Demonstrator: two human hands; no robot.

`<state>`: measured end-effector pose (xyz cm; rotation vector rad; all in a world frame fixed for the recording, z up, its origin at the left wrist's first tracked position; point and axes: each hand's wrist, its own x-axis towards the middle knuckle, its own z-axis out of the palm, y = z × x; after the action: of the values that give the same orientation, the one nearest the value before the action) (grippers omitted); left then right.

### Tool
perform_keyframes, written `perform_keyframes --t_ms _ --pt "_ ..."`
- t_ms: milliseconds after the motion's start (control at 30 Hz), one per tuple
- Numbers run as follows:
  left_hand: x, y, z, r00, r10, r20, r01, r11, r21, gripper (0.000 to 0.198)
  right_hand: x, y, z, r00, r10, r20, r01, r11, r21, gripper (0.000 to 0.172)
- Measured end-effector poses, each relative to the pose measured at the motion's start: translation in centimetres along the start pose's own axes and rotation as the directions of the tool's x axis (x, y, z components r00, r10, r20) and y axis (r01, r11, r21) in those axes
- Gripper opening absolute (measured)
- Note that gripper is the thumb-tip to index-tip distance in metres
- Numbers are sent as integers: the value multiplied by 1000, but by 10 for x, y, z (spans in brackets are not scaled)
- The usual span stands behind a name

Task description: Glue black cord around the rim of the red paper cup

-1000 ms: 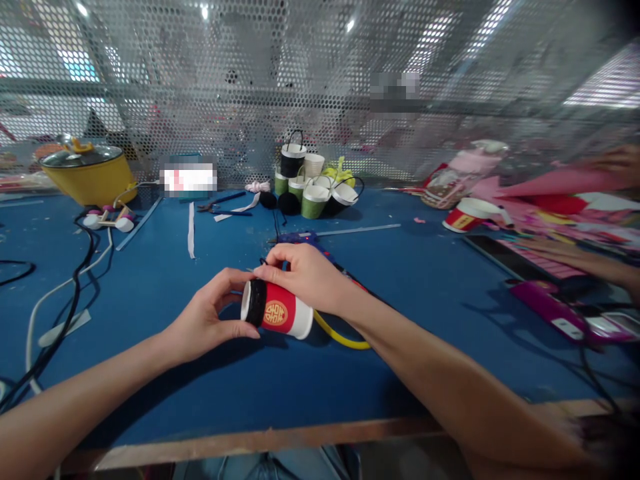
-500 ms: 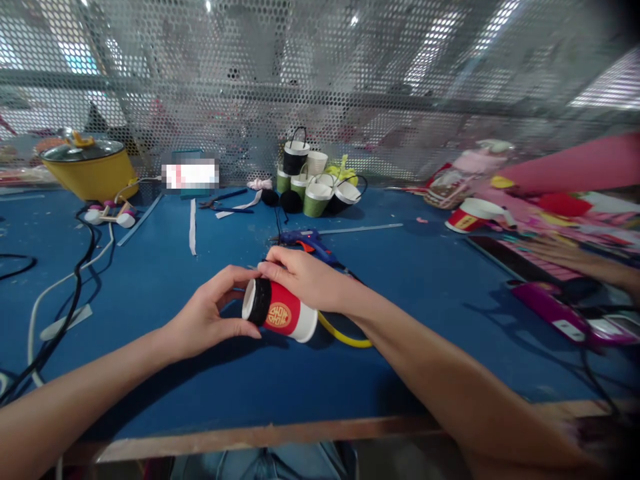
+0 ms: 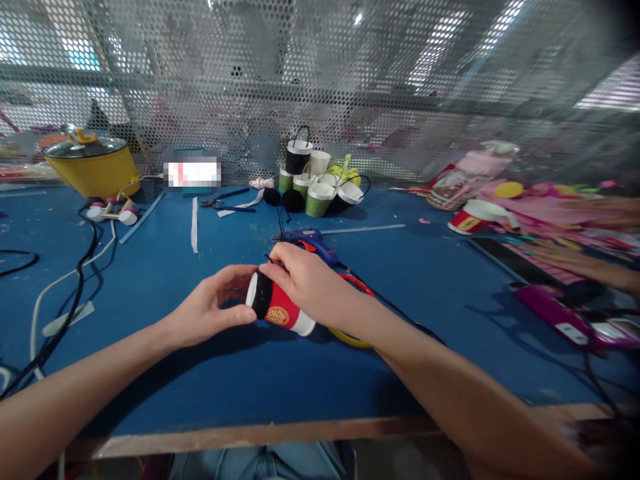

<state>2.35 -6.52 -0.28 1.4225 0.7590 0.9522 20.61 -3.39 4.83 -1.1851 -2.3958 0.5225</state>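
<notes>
A small red-and-white paper cup [image 3: 281,308] with a gold emblem and a black band round its rim lies tilted between my hands, its mouth facing left. My left hand [image 3: 219,305] holds the rim end, thumb in front and fingers behind. My right hand [image 3: 303,277] grips the cup from above and behind, its fingertips pinched at the black band. A bit of black strand shows by those fingertips; the far side of the cup is hidden. Just beyond lies a blue glue gun [image 3: 313,241]. Yellow-handled scissors [image 3: 353,339] lie partly under my right wrist.
Several small green, black and white cups [image 3: 319,198] with cord handles stand at the back. Pliers [image 3: 227,198] and a white strip [image 3: 195,225] lie left of them. A yellow pot [image 3: 93,167] and cables sit far left. At right are another red cup [image 3: 473,218] and a person's hand [image 3: 570,257].
The cup has tipped slightly, its base a little higher, and my hands have shifted with it. More of the scissors' red-and-yellow handles shows. At right, the other person's pink sleeve has drawn back.
</notes>
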Motion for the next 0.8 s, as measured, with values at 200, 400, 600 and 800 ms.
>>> perform_keyframes --t_ms 200,400,600,800 --pt "-2 6 5 997 -83 5 82 995 57 46 -6 -10 6 1000 5 9 -4 995 -95 16" --pt "-2 7 8 999 -41 34 42 999 -5 36 -6 -5 1 1000 -22 11 22 1000 -3 18" --pt "-1 4 7 997 32 68 -30 999 -33 33 -4 -2 -3 998 -31 51 29 998 52 19" --pt "0 3 5 997 34 75 -30 998 -59 37 -6 0 2 998 -38 46 38 999 4 19"
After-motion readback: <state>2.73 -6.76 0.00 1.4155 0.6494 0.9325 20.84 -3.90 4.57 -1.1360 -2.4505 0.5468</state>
